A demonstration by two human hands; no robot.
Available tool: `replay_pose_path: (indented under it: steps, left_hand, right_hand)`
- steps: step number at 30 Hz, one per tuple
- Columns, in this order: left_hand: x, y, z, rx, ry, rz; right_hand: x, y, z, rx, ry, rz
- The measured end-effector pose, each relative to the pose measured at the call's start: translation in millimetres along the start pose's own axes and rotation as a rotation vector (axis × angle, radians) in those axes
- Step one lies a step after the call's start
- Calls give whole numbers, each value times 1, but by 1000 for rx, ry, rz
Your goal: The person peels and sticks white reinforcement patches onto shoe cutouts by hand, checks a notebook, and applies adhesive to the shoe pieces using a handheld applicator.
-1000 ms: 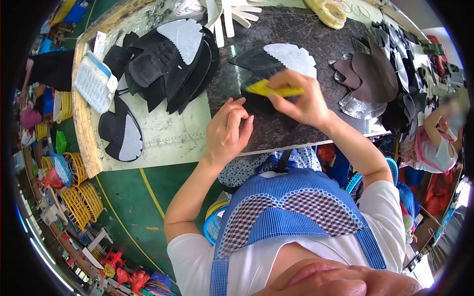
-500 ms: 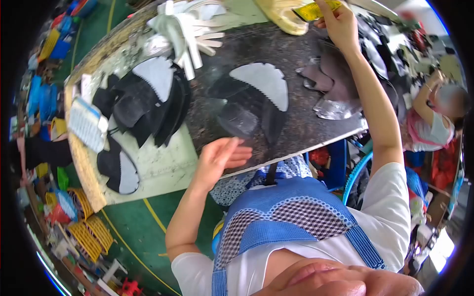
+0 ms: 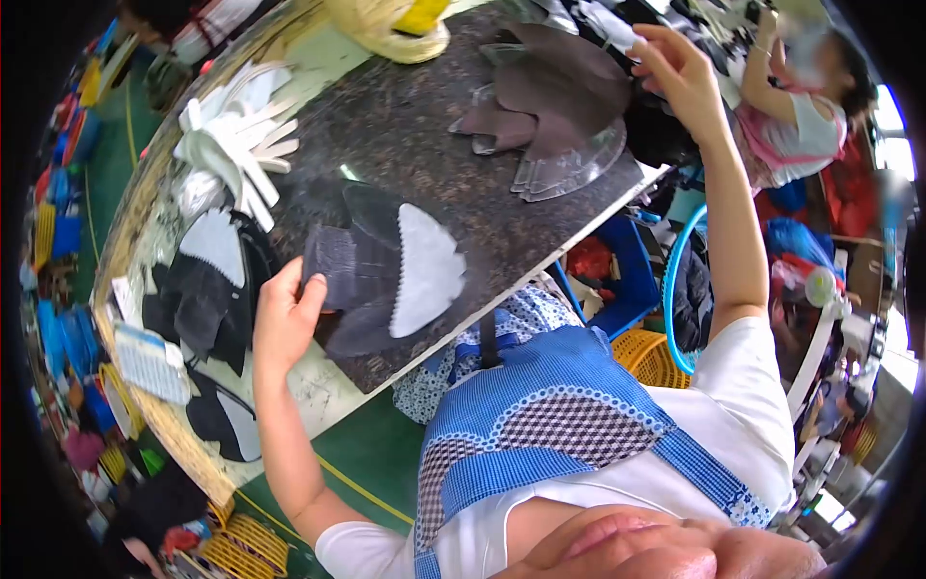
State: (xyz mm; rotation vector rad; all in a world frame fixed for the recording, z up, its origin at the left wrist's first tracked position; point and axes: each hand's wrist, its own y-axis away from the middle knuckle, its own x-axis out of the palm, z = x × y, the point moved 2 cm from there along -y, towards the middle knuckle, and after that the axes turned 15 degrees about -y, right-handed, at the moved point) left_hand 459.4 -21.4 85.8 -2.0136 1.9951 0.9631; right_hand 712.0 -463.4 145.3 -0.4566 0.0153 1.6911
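My left hand [image 3: 287,317] grips the left edge of a black shoe-shaped piece [image 3: 362,270], thumb on top and the other fingers partly hidden. This piece has a light grey toothed patch [image 3: 424,270] on its right side and lies on the dark stone slab [image 3: 376,125]. Over the slab's far right corner, my right hand [image 3: 680,82] is raised with its fingers apart, close to a whitish piece [image 3: 608,24]. Brown pieces [image 3: 559,77] and clear plastic sheets [image 3: 569,164] lie left of that hand. A yellow tool [image 3: 422,15] rests in the pale yellow roll [image 3: 395,39].
White strips [image 3: 241,145] and stacked black pieces [image 3: 207,289] are on the table's left side, beside a light blue-white pad [image 3: 152,362]. A blue crate [image 3: 617,280] and a blue-rimmed basket [image 3: 673,289] stand below the right edge. Another person [image 3: 796,116] is at the right.
My right hand has let go of the yellow tool at the roll and moved right, towards the whitish piece. My left hand has taken hold of the black piece. The view has swung right.
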Motion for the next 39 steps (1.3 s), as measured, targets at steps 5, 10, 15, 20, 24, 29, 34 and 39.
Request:
replay_pose_path:
  steps: [5, 10, 15, 20, 24, 29, 34, 39]
  left_hand:
    - [-7, -4, -26, 236, -666, -579]
    - [15, 1, -46, 302, -412, -478]
    - [36, -2, -62, 274, -437, -333]
    - [61, -12, -76, 326, -407, -214]
    - [92, -33, -94, 486, -462, -173]
    - [134, -51, -128, 693, -501, -153]
    - [159, -40, -151, 677, 68, 41]
    - [164, -16, -116, 498, 497, -170]
  right_hand:
    - [-31, 46, -13, -81, 312, -107]
    - [-15, 21, -19, -367, 613, -120]
    - [12, -2, -33, -330, 750, 84]
    - [7, 7, -38, -306, 622, 151]
    - [3, 15, -37, -342, 620, 144]
    - [11, 27, -5, -461, 456, 66]
    - [62, 78, 60, -437, -119, 458]
    - [116, 128, 39, 178, -999, 477]
